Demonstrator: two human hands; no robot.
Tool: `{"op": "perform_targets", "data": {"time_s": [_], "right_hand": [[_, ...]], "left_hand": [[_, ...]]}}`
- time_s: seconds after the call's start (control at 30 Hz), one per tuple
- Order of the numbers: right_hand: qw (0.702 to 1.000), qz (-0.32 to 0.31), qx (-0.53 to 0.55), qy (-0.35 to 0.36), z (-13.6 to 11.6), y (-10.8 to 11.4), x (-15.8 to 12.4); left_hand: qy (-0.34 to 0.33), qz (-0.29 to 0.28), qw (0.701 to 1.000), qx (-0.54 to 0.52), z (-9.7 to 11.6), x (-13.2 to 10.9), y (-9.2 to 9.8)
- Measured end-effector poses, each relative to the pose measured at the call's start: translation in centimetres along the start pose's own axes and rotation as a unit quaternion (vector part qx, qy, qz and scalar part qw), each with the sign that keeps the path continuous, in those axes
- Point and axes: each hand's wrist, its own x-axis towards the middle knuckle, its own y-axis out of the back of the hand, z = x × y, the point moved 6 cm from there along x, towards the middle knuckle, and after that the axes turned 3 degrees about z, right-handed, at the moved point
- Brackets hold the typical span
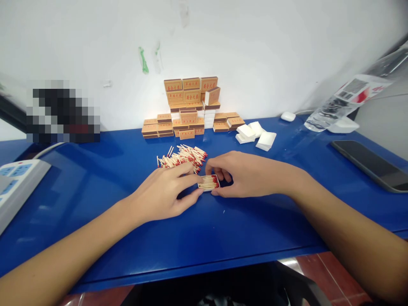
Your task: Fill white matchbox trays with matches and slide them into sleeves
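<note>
And here's the white tray (209, 190), packed with matches (209, 182), mid-bench (207, 238), its long axis running level with the front edge! The left hand (170, 189) meets its left end, index over the match tips, firmness of that grip impossible to tell; the right hand (244, 174), equally near, pinches it between thumb and finger, front to back.

Tray (209, 190): small, white, open-topped, lying flat.
Tray matches (208, 182): pale sticks side by side, lengthwise, red heads toward tray's right end.
Loose match pile (182, 158): jumbled, beyond tray and leftward, partly hidden.
</note>
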Motion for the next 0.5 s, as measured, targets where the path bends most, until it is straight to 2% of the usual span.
{"op": "perform_targets", "data": {"time_s": [0.2,0.5], "right_hand": [[1.0,-0.001,0.007,-0.001,-0.02,-0.05,0.07],[1.0,-0.005,0.011,0.002,0.0,-0.13,-0.03]], "left_hand": [[0.003,-0.026,0.999,0.022,-0.15,-0.05,-0.36],[-0.003,-0.034,0.998,0.045,0.09,-0.16,-0.53]]}}
